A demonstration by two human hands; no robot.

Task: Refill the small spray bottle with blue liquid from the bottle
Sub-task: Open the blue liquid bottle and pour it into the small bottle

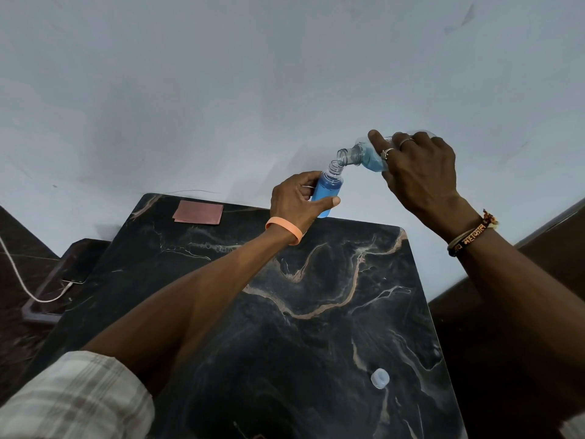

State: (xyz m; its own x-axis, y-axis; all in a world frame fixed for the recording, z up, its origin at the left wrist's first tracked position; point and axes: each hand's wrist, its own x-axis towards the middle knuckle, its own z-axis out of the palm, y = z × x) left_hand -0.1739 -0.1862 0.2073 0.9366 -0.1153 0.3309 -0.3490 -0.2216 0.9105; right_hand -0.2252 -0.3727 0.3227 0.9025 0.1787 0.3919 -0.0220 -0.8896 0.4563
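Observation:
My left hand (pixel 296 198) grips the small spray bottle (pixel 327 193), a clear bottle nearly full of blue liquid with its threaded neck uncovered. It is held tilted above the far edge of the black marble table (pixel 316 312). My right hand (pixel 418 175) holds the larger clear bottle (pixel 364 156) tipped sideways, its open mouth touching the small bottle's mouth. Blue liquid pools in the lower side of the larger bottle. Most of that bottle is hidden behind my fingers.
A small translucent cap (pixel 380 378) lies on the table near its right front. A pinkish cloth (pixel 198 211) lies at the far left corner. Left of the table, a phone (pixel 74 274) with a white cable (pixel 19 280) rests on a low dark surface. A pale wall rises behind.

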